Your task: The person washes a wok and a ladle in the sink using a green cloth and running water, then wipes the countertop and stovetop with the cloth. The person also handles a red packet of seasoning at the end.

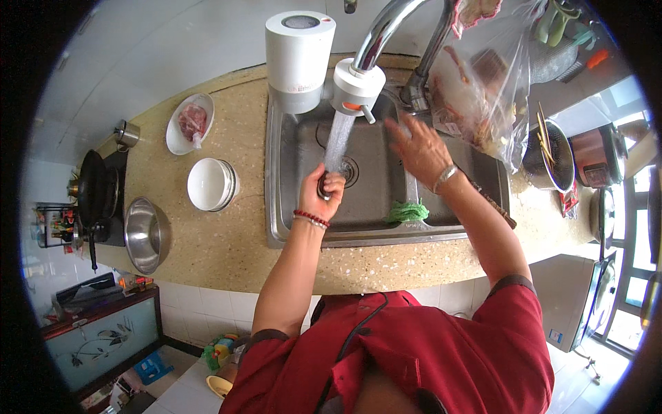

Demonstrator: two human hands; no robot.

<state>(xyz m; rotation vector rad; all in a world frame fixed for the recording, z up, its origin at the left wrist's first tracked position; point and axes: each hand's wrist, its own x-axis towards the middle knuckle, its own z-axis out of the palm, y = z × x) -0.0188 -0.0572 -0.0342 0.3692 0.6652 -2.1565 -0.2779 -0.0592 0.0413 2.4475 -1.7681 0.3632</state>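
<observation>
My left hand (321, 194) is closed around a dark handle (324, 187) over the left basin of the stainless steel sink (295, 207); what the handle belongs to cannot be made out. Water (339, 137) pours from the white faucet filter (359, 88) just beyond that hand. My right hand (420, 150), slightly blurred, is raised over the divider to the right of the stream, fingers apart and holding nothing. A green mesh scrubber (408, 211) lies at the near end of the divider.
Left on the counter are white bowls (209, 185), a dish (173, 129) with bagged meat (192, 121) and a steel bowl (146, 235). A clear plastic bag (481, 98) hangs at right, near a pot (561, 171) with chopsticks. The chrome spout (385, 31) arches overhead.
</observation>
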